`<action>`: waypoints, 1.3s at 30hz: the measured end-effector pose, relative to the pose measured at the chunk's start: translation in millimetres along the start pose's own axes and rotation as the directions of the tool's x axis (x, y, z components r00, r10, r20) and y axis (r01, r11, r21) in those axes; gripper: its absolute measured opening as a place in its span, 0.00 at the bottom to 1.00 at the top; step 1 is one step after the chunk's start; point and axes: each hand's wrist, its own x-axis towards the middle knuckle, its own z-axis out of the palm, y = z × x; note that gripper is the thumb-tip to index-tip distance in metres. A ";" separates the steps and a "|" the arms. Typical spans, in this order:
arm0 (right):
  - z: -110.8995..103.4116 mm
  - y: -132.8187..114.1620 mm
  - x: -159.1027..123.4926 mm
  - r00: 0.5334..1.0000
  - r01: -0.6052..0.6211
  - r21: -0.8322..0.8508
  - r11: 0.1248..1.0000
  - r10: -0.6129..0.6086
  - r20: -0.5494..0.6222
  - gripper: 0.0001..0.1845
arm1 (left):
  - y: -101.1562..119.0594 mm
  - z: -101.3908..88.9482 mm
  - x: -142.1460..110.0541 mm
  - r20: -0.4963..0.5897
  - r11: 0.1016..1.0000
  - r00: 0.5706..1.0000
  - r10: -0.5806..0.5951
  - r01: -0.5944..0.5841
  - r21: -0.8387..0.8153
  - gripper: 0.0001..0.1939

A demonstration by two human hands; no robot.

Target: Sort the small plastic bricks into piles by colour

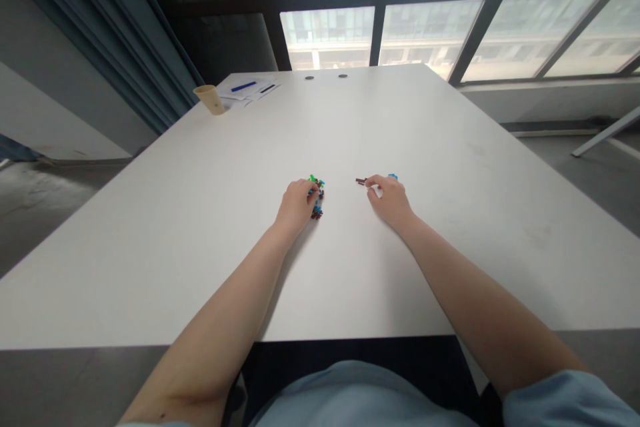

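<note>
A small heap of green, blue and dark brown plastic pieces (317, 212) lies on the white table; they look like tiny building bricks, too small to tell exactly. My left hand (296, 203) rests over the heap's left side, its thumb and fingers closed together among the pieces. What they pinch, if anything, is hidden. To the right, my right hand (391, 199) lies low on the table, thumb and index finger a little apart. Its index fingertip touches or nearly touches a few thin dark brown pieces (360, 181). Behind its knuckles, some blue pieces (393, 176) show in part.
The white table (350, 127) stretches away to a window wall. Near its far left edge a beige cup (210, 100) stands beside papers (245, 90) with a blue pen (243, 87) on them. Two dark round discs (343, 76) sit at the far edge.
</note>
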 end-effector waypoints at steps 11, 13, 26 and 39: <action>-1.8 -3.8 -2.8 0.999 0.045 0.026 0.999 -0.045 -0.007 0.10 | 30.4 -12.8 -15.0 -0.118 0.805 0.988 0.100 -0.150 -0.575 0.09; -2.4 -5.5 -3.0 0.999 0.053 0.033 0.998 -0.053 -0.007 0.10 | 34.5 -16.1 -18.9 -0.140 0.824 0.974 0.180 -0.227 -0.519 0.09; -3.0 -8.5 -4.2 0.997 0.073 0.036 0.997 -0.073 0.003 0.09 | 32.8 -22.4 -21.6 -0.057 0.818 0.833 0.551 -0.552 -0.160 0.07; -17.5 -23.8 -8.9 0.964 0.257 0.233 0.938 -0.264 0.000 0.09 | 33.2 -22.4 -22.4 0.004 0.878 0.894 0.448 -0.439 -0.189 0.07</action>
